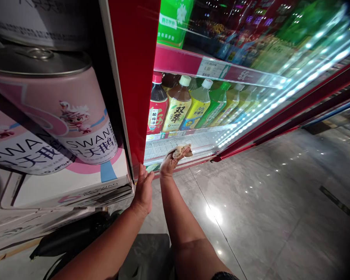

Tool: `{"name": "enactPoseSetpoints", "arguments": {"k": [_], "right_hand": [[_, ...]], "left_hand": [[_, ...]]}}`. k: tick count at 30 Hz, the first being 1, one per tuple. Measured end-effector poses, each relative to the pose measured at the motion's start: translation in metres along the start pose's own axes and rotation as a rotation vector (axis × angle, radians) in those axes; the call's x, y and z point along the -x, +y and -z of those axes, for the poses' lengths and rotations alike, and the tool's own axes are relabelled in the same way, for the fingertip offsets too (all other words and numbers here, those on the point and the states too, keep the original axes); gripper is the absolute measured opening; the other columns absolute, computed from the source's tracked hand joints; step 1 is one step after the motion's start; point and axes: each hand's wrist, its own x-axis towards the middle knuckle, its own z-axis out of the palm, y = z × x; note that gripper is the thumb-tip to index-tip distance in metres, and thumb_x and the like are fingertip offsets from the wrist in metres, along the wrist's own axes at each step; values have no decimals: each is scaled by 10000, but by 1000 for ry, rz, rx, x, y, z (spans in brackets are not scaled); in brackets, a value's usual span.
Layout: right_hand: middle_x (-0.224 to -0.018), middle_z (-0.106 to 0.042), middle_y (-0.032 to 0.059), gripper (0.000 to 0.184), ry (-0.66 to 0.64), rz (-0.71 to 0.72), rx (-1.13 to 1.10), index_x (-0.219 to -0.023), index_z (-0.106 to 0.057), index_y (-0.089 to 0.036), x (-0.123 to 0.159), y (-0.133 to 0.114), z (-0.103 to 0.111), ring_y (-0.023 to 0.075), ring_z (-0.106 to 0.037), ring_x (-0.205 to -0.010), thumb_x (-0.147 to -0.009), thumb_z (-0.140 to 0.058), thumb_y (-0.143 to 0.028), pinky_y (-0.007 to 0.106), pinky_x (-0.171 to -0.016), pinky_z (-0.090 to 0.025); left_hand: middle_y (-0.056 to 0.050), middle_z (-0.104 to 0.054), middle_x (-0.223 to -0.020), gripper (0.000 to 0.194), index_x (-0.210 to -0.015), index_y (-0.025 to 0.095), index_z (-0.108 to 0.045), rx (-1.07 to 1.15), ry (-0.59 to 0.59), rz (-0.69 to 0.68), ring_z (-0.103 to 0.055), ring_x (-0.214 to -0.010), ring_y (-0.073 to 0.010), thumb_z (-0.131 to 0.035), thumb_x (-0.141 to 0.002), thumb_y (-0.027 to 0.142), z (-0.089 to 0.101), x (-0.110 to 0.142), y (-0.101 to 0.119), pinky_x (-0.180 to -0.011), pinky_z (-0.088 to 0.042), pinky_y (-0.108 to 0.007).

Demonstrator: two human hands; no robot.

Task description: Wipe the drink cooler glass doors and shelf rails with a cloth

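My right hand (168, 165) reaches to the low front of a lit drinks fridge, its fingers closed on a crumpled, light brown cloth (183, 151). The cloth is in front of the white slatted bottom shelf (160, 149); whether it touches the shelf I cannot tell. Beside it, my left hand (144, 190) is at the lower corner of the red fridge frame (134, 77), thumb and fingers apart. It appears to rest against the frame, with nothing visible in it. Above both hands stands a row of bottled drinks (177, 107) with coloured caps.
Large pink-and-white cans (84, 116) stand on a white carton (76, 190) close on the left. A black bag (72, 233) lies below them. Grey tiled floor (265, 202) spreads to the right, beside the fridge's red base (239, 149). A price rail (212, 68) crosses above the bottles.
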Motion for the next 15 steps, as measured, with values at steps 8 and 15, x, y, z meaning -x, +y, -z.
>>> {"name": "enactPoseSetpoints", "arguments": {"k": [8,15], "right_hand": [[-1669,-6,198,776,-44,-340,-299,-1592,102,-113,-19,2,10,181,-137,-1567,-940,-311,-206,508,-1226,-248],[-1648,-41,239,749,-57,-474,-289,-1570,194,-139,-34,20,11,171,-263,-1527,-984,-256,-260,520,-1188,-321]], "left_hand": [[-26,-242,-1682,714,-1569,318,-290,17,-3,17,-237,-1543,-205,-570,-914,283,-3,1,0,-1253,-220,-429],[-4,-258,-1677,700,-1565,328,-302,13,4,16,-251,-1538,-200,-553,-915,271,-5,3,1,-1240,-272,-404]]}}
